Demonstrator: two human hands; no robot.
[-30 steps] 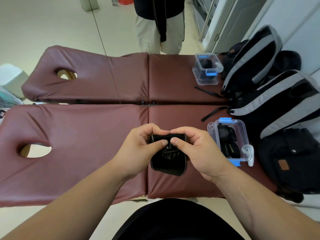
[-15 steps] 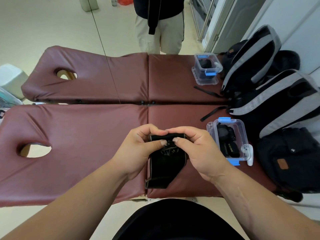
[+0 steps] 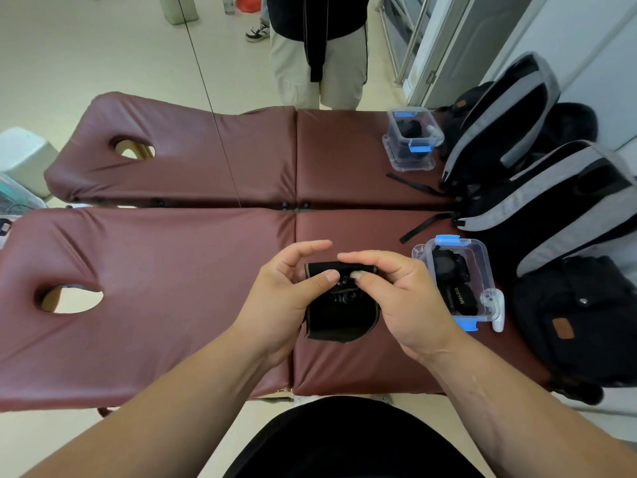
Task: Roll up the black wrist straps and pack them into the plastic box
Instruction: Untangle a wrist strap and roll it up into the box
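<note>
A black wrist strap hangs between both hands above the near maroon massage bed. Its top edge is partly rolled; the loose end dangles below. My left hand pinches the roll's left side with the thumb, its fingers lifted off. My right hand pinches the right side. To the right stands an open clear plastic box with blue clips, holding a rolled black strap with lettering.
A second clear box sits on the far bed. Grey and black backpacks and a black bag crowd the right end. A person in beige shorts stands behind the far bed. A white controller rests by the near box.
The hanging tail of the strap has grown shorter as the top got rolled further. My left fingers have lifted away from the roll.
</note>
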